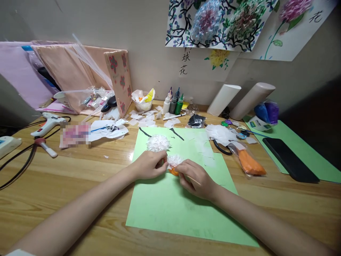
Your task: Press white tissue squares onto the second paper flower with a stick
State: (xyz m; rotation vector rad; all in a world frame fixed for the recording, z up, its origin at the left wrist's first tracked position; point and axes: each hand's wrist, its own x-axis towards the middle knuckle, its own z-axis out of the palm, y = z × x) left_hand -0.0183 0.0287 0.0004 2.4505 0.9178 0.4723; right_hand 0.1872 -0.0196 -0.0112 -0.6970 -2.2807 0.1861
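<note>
A light green sheet of paper (pixel 160 209) lies on the table. A round tuft of white paper petals (pixel 158 142) sits on its upper part, and a smaller white tuft (pixel 175 159) lies between my hands with an orange clay piece (pixel 173 171) below it. My left hand (pixel 151 164) is closed in a pinch at the left edge of the smaller tuft; what is in its fingertips is hidden. My right hand (pixel 197 179) is closed around a thin stick (pixel 194 180), fingertips by the orange piece. Black strokes (pixel 177 134) mark the sheet's top.
Paint bottles (pixel 179 104) and loose white paper squares (pixel 149 119) stand behind the sheet. An orange clay bag (pixel 249 161) and a black phone-like slab (pixel 290 160) are at right. A glue gun (pixel 49 124) with cables lies left. Tissue (pixel 220 134) overlaps the sheet's right corner.
</note>
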